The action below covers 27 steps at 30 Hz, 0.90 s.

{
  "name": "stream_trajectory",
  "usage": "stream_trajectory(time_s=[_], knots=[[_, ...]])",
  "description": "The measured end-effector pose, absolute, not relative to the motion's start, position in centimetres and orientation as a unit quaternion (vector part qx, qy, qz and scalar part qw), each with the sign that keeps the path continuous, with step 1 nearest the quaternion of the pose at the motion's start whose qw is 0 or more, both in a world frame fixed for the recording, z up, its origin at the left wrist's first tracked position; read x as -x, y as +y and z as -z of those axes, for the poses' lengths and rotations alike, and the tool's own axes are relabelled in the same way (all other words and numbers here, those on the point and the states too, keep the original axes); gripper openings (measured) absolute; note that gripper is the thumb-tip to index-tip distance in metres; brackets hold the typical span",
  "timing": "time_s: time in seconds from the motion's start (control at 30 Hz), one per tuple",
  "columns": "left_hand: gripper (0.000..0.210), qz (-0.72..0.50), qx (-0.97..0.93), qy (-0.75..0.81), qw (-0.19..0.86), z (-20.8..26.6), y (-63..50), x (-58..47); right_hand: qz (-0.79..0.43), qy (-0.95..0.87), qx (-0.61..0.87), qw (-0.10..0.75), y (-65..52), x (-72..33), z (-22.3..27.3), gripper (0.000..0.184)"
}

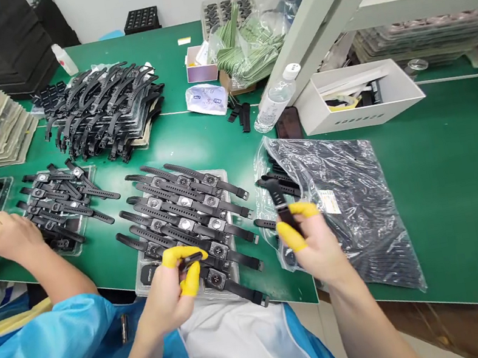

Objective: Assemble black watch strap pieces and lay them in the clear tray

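My left hand (178, 282), with yellow finger covers on thumb and forefinger, pinches a small black watch case (192, 259) over the near edge of a tray. Between the covered thumb and forefinger of my right hand (311, 237) is a black watch strap (277, 194), its end pointing up and away. Rows of black smartwatches (183, 204) with straps attached lie back-up on the clear plastic tray (220, 176). Beside my right hand, a large clear bag (363, 200) of black straps lies with its opening towards the tray. A few loose straps stick out there.
A co-worker's hands (11, 234) are at the left, near another watch tray (70, 202). Behind stand a stack of watch trays (106, 110), a water bottle (275, 98), a white box (359, 99), a tissue pack (206, 99) and a slanted grey post (329, 9).
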<state>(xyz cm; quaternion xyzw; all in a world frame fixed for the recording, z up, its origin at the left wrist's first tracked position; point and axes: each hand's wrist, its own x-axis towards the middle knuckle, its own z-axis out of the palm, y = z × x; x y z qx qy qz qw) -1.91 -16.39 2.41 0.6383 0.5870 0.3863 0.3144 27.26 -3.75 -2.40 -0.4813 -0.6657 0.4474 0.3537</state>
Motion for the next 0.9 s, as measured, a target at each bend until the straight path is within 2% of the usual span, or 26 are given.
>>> stream_trajectory(time_s=[0.07,0.13,0.23,0.33,0.57,0.63,0.77,0.9], knots=[[0.027,-0.435,-0.618,0.569,0.323,-2.0,-15.1,0.9,-0.465,-0.673,0.478,0.321,-4.8,-26.3,1.4,0.022],[0.027,-0.473,-0.601,0.558,0.323,-1.9,-14.2,0.6,-0.503,-0.643,0.479,0.322,-5.3,-25.9,0.4,0.025],[0.027,-0.502,-0.58,0.549,0.331,-1.6,-13.4,0.8,-0.569,-0.553,0.488,0.363,-5.5,-26.0,-0.8,0.035],[0.026,-0.505,-0.566,0.547,0.353,-1.0,-13.2,1.2,-0.618,-0.488,0.467,0.402,-5.6,-26.2,-1.3,0.035],[0.026,-0.515,-0.495,0.567,0.41,-0.3,-12.9,0.7,-0.592,-0.534,0.391,0.46,-5.8,-25.6,-1.1,0.037],[0.029,-0.486,-0.524,0.554,0.427,-0.4,-12.5,-0.2,-0.638,-0.521,0.362,0.435,-6.4,-24.6,-1.3,0.041],[0.041,-0.434,-0.645,0.493,0.39,-0.2,-11.6,-1.6,-0.795,-0.428,0.313,0.294,-8.6,-22.1,-1.2,0.036],[0.061,-0.403,-0.716,0.448,0.352,0.0,-11.5,-1.7,-0.827,-0.402,0.307,0.247,-10.0,-21.0,-0.7,0.041]])
